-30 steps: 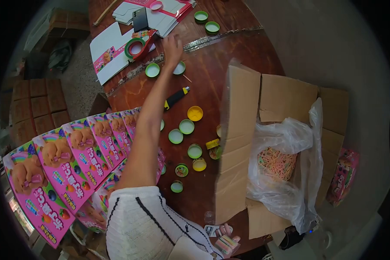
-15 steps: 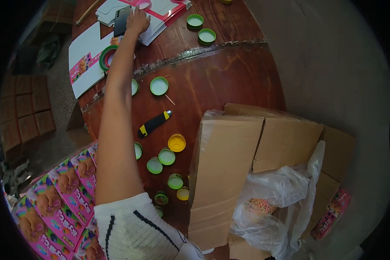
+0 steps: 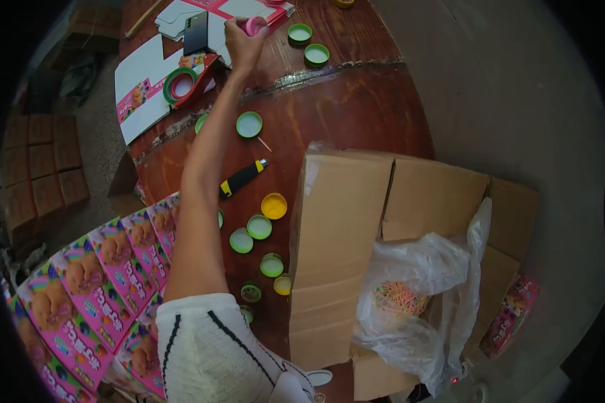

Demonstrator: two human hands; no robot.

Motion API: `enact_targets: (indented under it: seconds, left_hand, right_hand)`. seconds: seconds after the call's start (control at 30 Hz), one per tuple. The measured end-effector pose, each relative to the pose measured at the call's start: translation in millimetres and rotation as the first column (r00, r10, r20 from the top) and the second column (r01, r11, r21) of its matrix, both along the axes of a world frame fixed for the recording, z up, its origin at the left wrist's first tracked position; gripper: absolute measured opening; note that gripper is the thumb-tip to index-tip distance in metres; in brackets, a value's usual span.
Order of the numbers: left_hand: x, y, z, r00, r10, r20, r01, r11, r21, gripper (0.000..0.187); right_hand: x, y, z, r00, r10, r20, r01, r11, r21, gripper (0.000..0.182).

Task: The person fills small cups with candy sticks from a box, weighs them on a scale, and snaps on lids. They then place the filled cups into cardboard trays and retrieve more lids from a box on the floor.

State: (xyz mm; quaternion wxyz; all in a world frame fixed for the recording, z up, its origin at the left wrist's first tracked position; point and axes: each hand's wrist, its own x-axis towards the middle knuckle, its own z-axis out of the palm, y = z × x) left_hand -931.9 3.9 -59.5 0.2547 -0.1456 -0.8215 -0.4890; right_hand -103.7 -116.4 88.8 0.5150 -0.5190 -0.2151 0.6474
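Note:
My left hand [image 3: 246,43] reaches to the far part of the wooden table, its fingers closed round a small pink lid [image 3: 255,26]. Just left of it a black phone [image 3: 195,33] lies on white and pink flat cartons [image 3: 141,70]. Nearer me, a tape dispenser [image 3: 181,85] with a green ring rests on those cartons. Green-rimmed lids [image 3: 249,124] and a yellow lid [image 3: 273,206] are scattered on the table, with a black and yellow cutter [image 3: 243,178] between them. My right hand does not show.
An open cardboard box [image 3: 339,248] stands at the near right, holding a plastic bag [image 3: 417,269] with small pale sticks inside. Rows of pink packages [image 3: 91,289] fill the lower left. Brown cartons [image 3: 44,168] are stacked on the floor at far left.
My left hand has moved right, off the phone's edge, and the pink lid has come with it, away from the cartons. The view has shifted slightly.

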Motion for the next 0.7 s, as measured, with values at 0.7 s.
enact_targets:
  seconds: [0.7]
  left_hand:
    - [713,-200,346,-0.706,-0.703,0.082,0.547,-0.468,0.694,0.03]
  right_hand:
    - [34,-151,166,0.946,0.049,0.32,-0.17,0.916,0.364,0.065]
